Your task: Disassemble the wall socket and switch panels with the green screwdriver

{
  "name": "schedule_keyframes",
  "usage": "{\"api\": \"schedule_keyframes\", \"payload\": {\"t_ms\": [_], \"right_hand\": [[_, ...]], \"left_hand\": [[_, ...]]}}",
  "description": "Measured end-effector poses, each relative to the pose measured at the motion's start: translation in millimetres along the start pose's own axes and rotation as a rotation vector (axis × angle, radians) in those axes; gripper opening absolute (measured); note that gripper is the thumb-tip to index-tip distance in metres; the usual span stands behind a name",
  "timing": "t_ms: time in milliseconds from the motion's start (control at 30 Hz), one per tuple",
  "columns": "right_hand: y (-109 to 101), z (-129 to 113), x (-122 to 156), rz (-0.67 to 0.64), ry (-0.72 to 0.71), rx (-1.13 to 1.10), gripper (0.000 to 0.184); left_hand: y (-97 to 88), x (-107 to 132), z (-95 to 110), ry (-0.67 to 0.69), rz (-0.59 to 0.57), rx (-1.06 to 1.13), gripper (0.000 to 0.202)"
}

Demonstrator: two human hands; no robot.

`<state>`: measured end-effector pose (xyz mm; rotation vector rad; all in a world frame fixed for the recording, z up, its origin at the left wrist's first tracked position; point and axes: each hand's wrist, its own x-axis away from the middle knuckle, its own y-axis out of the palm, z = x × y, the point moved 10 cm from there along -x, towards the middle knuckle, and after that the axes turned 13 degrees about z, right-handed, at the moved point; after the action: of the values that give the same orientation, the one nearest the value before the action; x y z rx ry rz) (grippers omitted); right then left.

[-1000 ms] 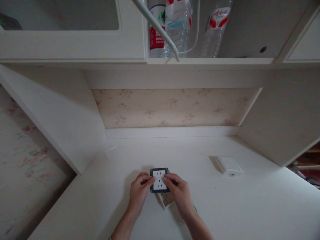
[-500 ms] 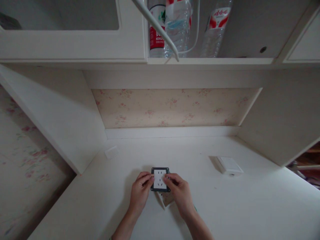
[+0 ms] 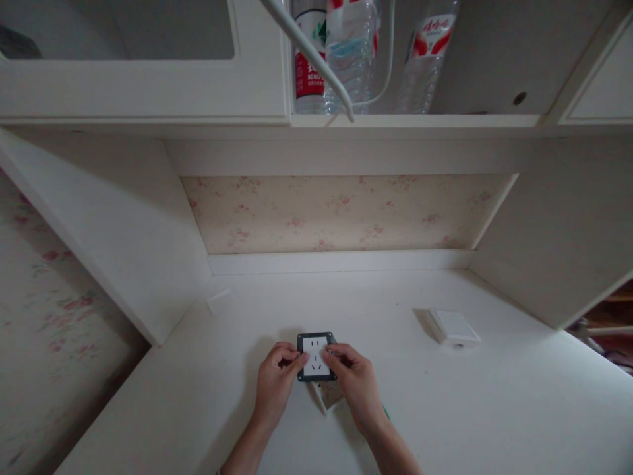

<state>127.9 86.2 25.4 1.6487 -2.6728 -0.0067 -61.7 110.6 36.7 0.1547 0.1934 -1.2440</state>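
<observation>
A wall socket (image 3: 316, 367) with a white face and a dark frame is held up between my two hands, its slots facing me. My left hand (image 3: 277, 375) pinches the socket's left edge, thumb on the front. On the opposite edge, my right hand (image 3: 354, 379) grips with thumb and forefinger; a small shiny bit shows by those fingertips, too small to name. Below and partly behind the socket lies an open white box (image 3: 326, 396), mostly hidden by the socket and my right hand. A bit of green shows beside my right wrist.
On the white desktop (image 3: 395, 422), a white box-like unit (image 3: 453, 328) lies to the right and a thin, pale square plate (image 3: 221, 301) at the left. Overhead, a cabinet shelf (image 3: 445, 121) holds plastic bottles (image 3: 350, 59), with a white cable (image 3: 316, 59) hanging in front.
The socket has shifted very slightly left and tilted a little in my fingers. My left thumb has moved slightly further onto its face. My right hand stays almost the same.
</observation>
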Motion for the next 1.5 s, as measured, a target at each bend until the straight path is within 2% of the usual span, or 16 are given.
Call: {"api": "schedule_keyframes", "payload": {"t_ms": [267,500,700,800,867,967,1233,1400,1500], "right_hand": [[1.1,0.2,0.5,-0.011,0.029,-0.038,0.033],[0.9,-4.2,2.1,-0.016,0.022,-0.034,0.033],[2.2,-1.2,3.1,-0.023,0.069,-0.103,0.035],[-2.4,-1.9,2.0,0.011,0.053,-0.111,0.036],[-5.9,-2.4,1.5,0.034,0.05,-0.126,0.035],[-8.4,-0.3,0.9,0.042,0.085,-0.173,0.034],[-16.5,5.2,-3.4,0.084,0.148,-0.277,0.032],[-16.3,3.0,-2.8,0.074,0.146,-0.271,0.034],[-17.1,0.1,-4.2,0.068,0.127,-0.268,0.037]], "left_hand": [[3.0,1.3,0.4,0.051,-0.048,0.008,0.017],[7.5,2.0,4.4,0.033,-0.092,-0.015,0.019],[1.1,-0.7,4.7,0.034,-0.052,-0.004,0.024],[-13.5,-11.7,2.1,0.081,0.039,-0.087,0.026],[-21.9,-22.9,-2.2,0.111,0.084,-0.216,0.029],[-18.7,-43.9,-12.3,0.16,0.005,-0.496,0.032],[-17.7,-105.4,-27.7,0.187,-0.112,-0.789,0.015],[-18.2,-123.0,-23.9,0.208,-0.11,-0.839,0.018],[-17.2,-120.1,-13.2,0.22,-0.068,-0.803,0.019]]}}
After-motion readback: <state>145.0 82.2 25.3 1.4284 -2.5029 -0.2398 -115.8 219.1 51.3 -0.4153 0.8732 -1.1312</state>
